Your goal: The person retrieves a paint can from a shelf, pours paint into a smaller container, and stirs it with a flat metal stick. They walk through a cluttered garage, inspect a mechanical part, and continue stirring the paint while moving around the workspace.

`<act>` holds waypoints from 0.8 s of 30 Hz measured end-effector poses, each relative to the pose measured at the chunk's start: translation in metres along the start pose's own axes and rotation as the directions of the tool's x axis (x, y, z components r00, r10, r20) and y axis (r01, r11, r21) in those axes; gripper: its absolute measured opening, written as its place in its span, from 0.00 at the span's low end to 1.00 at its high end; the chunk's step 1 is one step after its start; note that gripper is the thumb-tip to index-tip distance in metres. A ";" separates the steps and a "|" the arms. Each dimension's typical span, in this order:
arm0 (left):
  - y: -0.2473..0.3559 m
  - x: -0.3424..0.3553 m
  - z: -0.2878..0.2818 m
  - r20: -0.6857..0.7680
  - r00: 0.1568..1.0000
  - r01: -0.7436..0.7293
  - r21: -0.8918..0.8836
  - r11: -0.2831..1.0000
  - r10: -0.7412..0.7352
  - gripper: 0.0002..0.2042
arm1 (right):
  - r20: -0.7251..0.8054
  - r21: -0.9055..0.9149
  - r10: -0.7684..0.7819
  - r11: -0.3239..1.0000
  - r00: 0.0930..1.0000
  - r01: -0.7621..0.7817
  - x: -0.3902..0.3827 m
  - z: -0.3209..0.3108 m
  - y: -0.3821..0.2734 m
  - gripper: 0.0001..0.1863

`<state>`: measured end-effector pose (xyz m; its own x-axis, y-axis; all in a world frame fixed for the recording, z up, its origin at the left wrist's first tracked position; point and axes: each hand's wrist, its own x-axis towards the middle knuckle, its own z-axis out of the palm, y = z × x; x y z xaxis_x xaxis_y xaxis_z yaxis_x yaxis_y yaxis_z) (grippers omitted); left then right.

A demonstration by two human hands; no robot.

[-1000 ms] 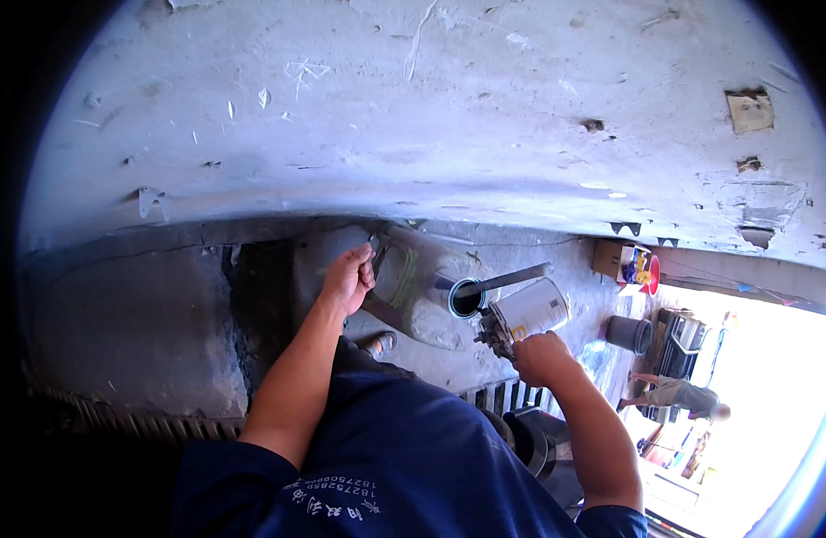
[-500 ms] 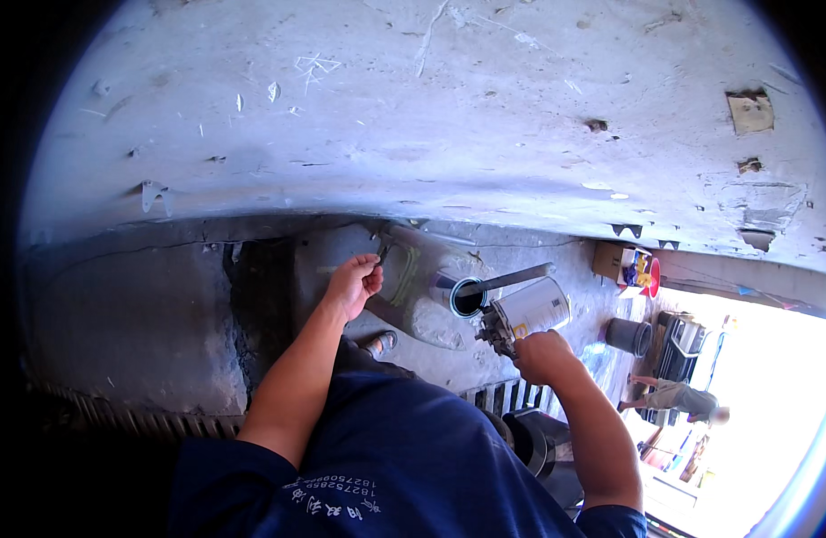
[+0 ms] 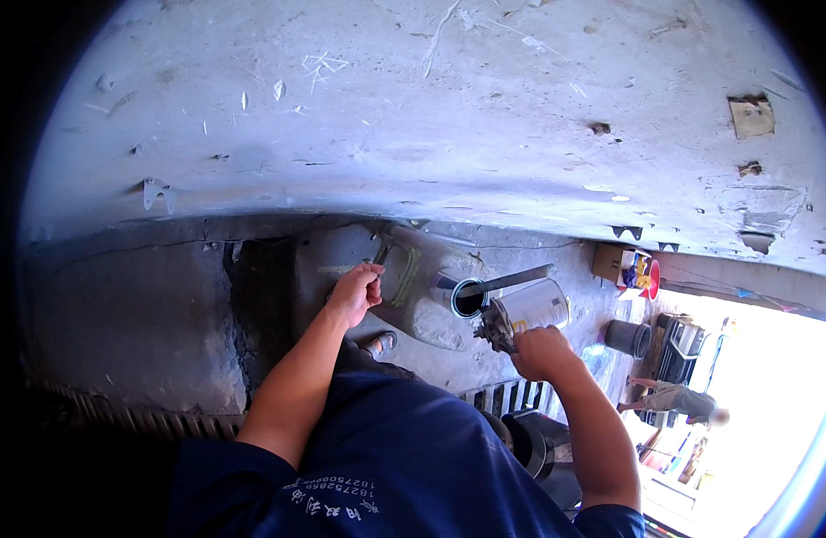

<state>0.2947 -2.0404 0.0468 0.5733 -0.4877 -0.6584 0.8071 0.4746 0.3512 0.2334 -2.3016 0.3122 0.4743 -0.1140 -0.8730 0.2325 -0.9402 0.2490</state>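
Note:
My left hand (image 3: 356, 295) is raised with its fingers pinched together. Whatever is between them, if anything, is too small to make out. My right hand (image 3: 544, 353) is closed round a metal spray gun (image 3: 496, 328), its handle mostly hidden by the fist. Against the gun shows a white cylindrical can (image 3: 536, 305) with a label. I cannot tell whether it is joined to the gun or stands behind it. Just left of the gun is an open can (image 3: 468, 299) with dark contents. A grey stick (image 3: 518, 277) reaches from its mouth to the upper right.
A large grey scuffed panel (image 3: 413, 134) spans the upper view. Beneath lies a curved piece with greenish tape (image 3: 408, 274). To the right are a cardboard box (image 3: 609, 262), a red tub (image 3: 653, 279) and a dark bucket (image 3: 628, 338). Another person (image 3: 678, 400) is farther off, by the bright opening.
My left hand has dropped slightly toward me, its fingers still pinched. My right hand and the spray gun have hardly moved.

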 end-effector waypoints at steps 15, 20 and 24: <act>-0.002 -0.012 -0.004 -0.036 0.997 0.065 0.117 0.991 -0.062 0.07 | -0.106 0.280 0.128 0.955 0.986 -0.094 0.009 0.005 0.012 0.35; -0.005 -0.013 -0.008 -0.026 0.997 0.074 0.156 0.985 -0.070 0.05 | -0.121 0.490 0.202 0.863 0.972 -0.119 0.012 0.024 0.022 0.37; -0.008 -0.012 -0.006 -0.030 0.997 0.078 0.204 0.976 -0.073 0.04 | -0.139 0.706 0.294 0.699 0.945 -0.113 0.011 0.048 0.034 0.36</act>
<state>0.2808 -2.0342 0.0482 0.5081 -0.4992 -0.7019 0.8611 0.2756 0.4273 0.2058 -2.3504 0.2914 0.6352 -0.3398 -0.6936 -0.4911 -0.8708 -0.0232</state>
